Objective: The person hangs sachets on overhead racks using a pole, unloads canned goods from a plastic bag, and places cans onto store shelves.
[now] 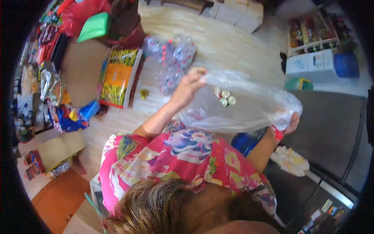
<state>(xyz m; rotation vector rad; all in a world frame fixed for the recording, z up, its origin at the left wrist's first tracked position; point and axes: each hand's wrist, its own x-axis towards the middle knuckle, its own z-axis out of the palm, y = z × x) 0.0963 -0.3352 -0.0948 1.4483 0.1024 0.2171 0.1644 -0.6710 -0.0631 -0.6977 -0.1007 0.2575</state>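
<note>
A large clear plastic bag [245, 117] is stretched out in front of my chest. My left hand [191, 84] grips its upper left edge, fingers closed on the film. At the bag's right end, my right hand [290, 123] is closed around gathered plastic. Something red [277, 133] shows at the bag beside my right hand; I cannot tell what it is. Several small cans [226, 97] show round silver ends at the middle of the bag; whether they are inside it or seen through it is unclear.
Clear packs of bottles [171, 58] lie on the tiled floor beyond my left hand. A yellow and orange sack [119, 76] and packed shelves stand to the left. On the right are a dark fridge-like cabinet [327, 128], a white box [311, 62] and a blue container [346, 65].
</note>
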